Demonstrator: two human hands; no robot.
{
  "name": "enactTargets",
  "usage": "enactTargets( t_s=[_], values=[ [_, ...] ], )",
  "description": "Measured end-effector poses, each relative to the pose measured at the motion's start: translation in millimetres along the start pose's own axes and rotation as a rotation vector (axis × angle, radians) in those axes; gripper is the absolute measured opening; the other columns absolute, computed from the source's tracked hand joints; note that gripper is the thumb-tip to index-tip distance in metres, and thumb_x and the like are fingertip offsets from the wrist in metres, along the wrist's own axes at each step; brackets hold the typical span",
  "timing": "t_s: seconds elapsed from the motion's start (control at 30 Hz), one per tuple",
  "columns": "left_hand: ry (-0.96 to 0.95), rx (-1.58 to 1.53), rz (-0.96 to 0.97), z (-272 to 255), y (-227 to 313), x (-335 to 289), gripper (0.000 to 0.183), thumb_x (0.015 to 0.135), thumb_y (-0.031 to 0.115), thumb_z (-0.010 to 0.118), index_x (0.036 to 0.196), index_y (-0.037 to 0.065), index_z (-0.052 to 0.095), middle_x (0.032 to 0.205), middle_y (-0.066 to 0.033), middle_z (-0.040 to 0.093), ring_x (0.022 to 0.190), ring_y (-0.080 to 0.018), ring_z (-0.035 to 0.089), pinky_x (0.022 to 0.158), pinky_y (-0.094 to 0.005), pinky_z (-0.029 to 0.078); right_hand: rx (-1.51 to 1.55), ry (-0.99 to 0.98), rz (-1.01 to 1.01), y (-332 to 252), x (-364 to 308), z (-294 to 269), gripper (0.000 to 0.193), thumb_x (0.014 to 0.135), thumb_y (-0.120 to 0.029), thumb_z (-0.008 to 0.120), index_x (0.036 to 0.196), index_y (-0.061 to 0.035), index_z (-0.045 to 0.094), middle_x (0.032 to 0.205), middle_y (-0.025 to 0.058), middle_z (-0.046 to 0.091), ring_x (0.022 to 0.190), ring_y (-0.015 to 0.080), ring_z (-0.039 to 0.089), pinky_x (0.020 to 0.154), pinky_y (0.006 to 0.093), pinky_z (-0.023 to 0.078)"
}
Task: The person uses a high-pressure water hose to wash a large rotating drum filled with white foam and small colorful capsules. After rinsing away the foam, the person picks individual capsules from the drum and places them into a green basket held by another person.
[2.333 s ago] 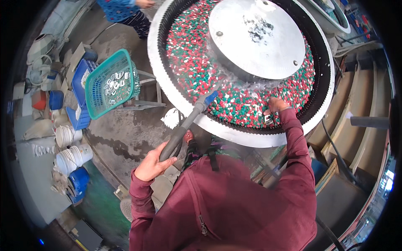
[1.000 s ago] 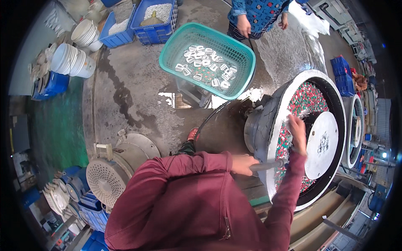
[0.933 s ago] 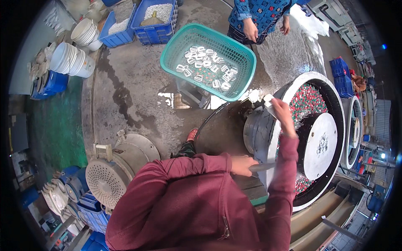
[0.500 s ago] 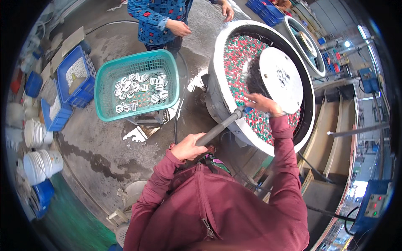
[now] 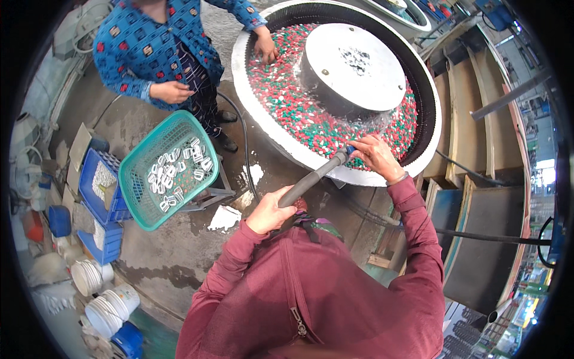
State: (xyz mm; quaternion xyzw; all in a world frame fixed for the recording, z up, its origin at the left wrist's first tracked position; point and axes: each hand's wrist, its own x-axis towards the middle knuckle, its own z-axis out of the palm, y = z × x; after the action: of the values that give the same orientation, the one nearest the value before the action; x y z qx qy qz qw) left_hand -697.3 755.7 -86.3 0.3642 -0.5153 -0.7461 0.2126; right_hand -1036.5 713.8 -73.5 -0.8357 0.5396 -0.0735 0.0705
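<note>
My left hand (image 5: 273,210) is wrapped round a thick grey hose (image 5: 314,178) that slants up to the right. At its far end is a dark collar with a blue fitting (image 5: 350,150), and the fingers of my right hand (image 5: 376,157) are closed on that fitting, just above the near rim of a round white tub (image 5: 359,175). Small red, green and white pieces (image 5: 281,90) fill the tub around a raised centre with a white round lid (image 5: 357,67). Water seems to splash over the pieces near my right hand.
A co-worker in a blue patterned jacket (image 5: 149,48) stands at the far left, one hand in the tub. A green basket (image 5: 134,206) of shiny metal-like parts sits on a stand. Blue crates (image 5: 107,239), white buckets (image 5: 110,311) and wooden troughs (image 5: 496,113) flank the wet floor.
The view has turned, so the tub sits further left and higher. My right hand has gone from spread fingers to closing on the blue fitting. The co-worker's hand has entered the tub.
</note>
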Motion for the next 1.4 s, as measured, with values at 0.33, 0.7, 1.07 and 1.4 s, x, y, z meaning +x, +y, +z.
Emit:
enactTargets(
  t_s=[0.33, 0.7, 1.07, 1.4],
  values=[
    [0.159, 0.559, 0.136, 72, 19, 20, 0.051, 0.073, 0.005, 0.058, 0.123, 0.004, 0.044, 0.094, -0.0200, 0.061, 0.084, -0.0310, 0.063, 0.071, -0.0356, 0.048, 0.004, 0.027, 0.379, 27, -11, 6, 0.029, 0.083, -0.032, 0.056, 0.077, -0.0058, 0.065, 0.055, 0.0102, 0.059, 0.052, 0.0213, 0.057, 0.073, 0.0412, 0.039],
    [0.549, -0.128, -0.339, 7, -22, -106, 0.028, 0.070, -0.001, 0.056, 0.098, -0.002, 0.058, 0.055, 0.0006, 0.045, 0.041, -0.0067, 0.042, 0.040, -0.0221, 0.032, -0.020, -0.281, 0.518, 233, -45, 164, 0.048, 0.065, -0.024, 0.074, 0.109, -0.0157, 0.057, 0.094, 0.0136, 0.061, 0.101, 0.0309, 0.056, 0.082, 0.0506, 0.045],
    [0.689, -0.413, -0.433, 25, -74, -44, 0.032, 0.076, -0.004, 0.047, 0.108, -0.001, 0.050, 0.048, 0.0042, 0.033, 0.033, -0.0046, 0.026, 0.034, -0.0222, 0.022, 0.113, -0.233, 0.615, 248, -37, 186, 0.020, 0.074, -0.015, 0.062, 0.091, -0.0033, 0.058, 0.091, 0.0163, 0.063, 0.089, 0.0330, 0.061, 0.072, 0.0448, 0.049],
    [0.946, -0.804, -0.386, 40, -164, -14, 0.032, 0.078, -0.003, 0.045, 0.108, 0.006, 0.052, 0.047, 0.0047, 0.027, 0.034, -0.0066, 0.025, 0.034, -0.0253, 0.022, -0.025, -0.500, 0.634, 232, -36, 157, 0.029, 0.078, -0.029, 0.061, 0.100, -0.0098, 0.059, 0.094, 0.0177, 0.063, 0.091, 0.0367, 0.059, 0.075, 0.0495, 0.046]
  ],
)
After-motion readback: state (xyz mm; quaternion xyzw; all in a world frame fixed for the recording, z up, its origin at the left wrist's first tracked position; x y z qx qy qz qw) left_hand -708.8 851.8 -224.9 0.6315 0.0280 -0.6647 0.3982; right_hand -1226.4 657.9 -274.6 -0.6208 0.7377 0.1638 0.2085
